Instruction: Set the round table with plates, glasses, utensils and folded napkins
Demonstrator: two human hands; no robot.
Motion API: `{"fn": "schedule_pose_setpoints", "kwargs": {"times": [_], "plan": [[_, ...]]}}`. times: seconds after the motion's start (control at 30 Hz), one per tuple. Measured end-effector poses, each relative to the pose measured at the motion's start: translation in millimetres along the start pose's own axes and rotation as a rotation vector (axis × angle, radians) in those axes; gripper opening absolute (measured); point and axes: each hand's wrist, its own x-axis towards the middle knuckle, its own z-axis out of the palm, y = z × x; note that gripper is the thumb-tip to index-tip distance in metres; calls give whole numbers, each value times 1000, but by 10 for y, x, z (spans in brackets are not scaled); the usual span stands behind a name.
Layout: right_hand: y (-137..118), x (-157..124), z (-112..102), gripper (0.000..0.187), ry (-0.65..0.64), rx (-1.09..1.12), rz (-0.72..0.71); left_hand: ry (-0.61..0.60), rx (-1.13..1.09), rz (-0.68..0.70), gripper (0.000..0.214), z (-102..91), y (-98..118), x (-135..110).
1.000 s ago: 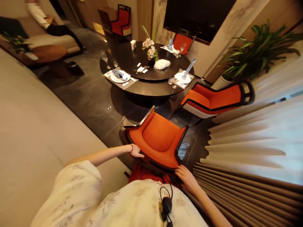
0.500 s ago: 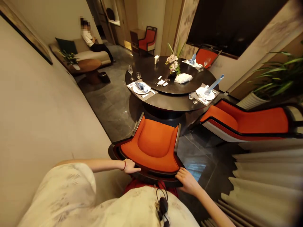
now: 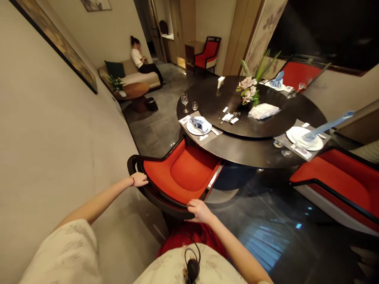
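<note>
An orange-red armchair [image 3: 189,171] with a dark frame stands in front of me, its seat front at the edge of the round dark table [image 3: 254,152]. My left hand [image 3: 139,179] is closed on the left part of its backrest rail. Further right along the same rail, my right hand [image 3: 199,211] has its fingers curled over the top. Beyond the chair, a place setting with a white plate [image 3: 194,129] and a folded blue napkin [image 3: 199,124] lies on the table.
Another red armchair [image 3: 337,181] stands at the right, near a second setting. Flowers [image 3: 248,90] and a white wrapped bundle [image 3: 263,111] sit on the table's raised centre. A wall [image 3: 74,130] runs close on my left. A person [image 3: 139,57] sits on a sofa [image 3: 130,75] at the back.
The armchair has moved forward and left to the table edge, with both hands staying on its backrest. The view has come closer to the table.
</note>
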Motion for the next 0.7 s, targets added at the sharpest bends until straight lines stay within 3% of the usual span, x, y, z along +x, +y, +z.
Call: {"fn": "schedule_pose_setpoints", "kwargs": {"times": [0.1, 0.2, 0.33, 0.43, 0.5, 0.6, 0.7], "plan": [[136, 655, 350, 51, 85, 37, -58, 169, 37, -63, 38, -171, -668, 115], [193, 1207, 729, 56, 100, 44, -122, 292, 41, -191, 38, -272, -1205, 233], [233, 1747, 1140, 60, 14, 63, -177, 328, 42, -204, 38, -335, -1786, 423], [293, 2058, 1288, 55, -62, 105, -216, 342, 41, -161, 36, -427, -2176, 558], [350, 2200, 1326, 47, -99, 159, -247, 386, -15, -164, 34, -535, -2382, 662], [434, 2262, 1364, 30, -171, 203, -290, 588, -187, -259, 30, -699, -2546, 845], [471, 2223, 1407, 29, -241, 176, -302, 815, -382, -393, 59, -719, -2582, 973]]}}
